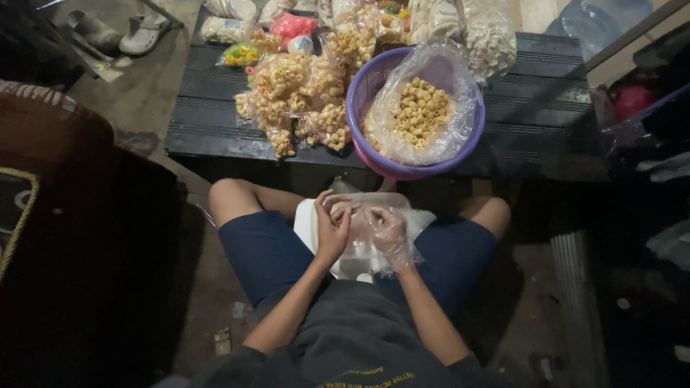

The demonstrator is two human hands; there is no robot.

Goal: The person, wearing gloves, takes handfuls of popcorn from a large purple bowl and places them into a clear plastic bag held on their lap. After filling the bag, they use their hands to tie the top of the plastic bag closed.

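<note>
— What's in the hands?

— A thin clear bag (374, 215), held over the lap. The left hand (332, 230) pinches its edge, fingers curled narrow around the film. The right hand (389, 233) looks to be inside the bag, covered by the plastic, fingers half closed; the film blurs how tightly.

— How would you do that well?

— I'd say rub the two layers apart at the mouth with the fingertips, gently, since film that thin likely tears or sticks to itself. Keeping it close to the basin (460, 147) should save spills.

— And the basin?

— Purple, round, plastic, on a dark ribbed table (546, 122) just ahead of the knees. It's lined with a big crinkled clear sheet holding small yellow ring snacks (420, 111), tube-shaped and dry-looking.

— Beside it?

— Left of it, touching its rim, a heap of filled packets (298, 97) of the same rings, glossy and lumpy. Behind, sacks of white crackers (485, 36). A white cloth or sheet (307, 223) lies across the lap under the hands. A sandal (144, 32) sits on the floor, top left.
</note>
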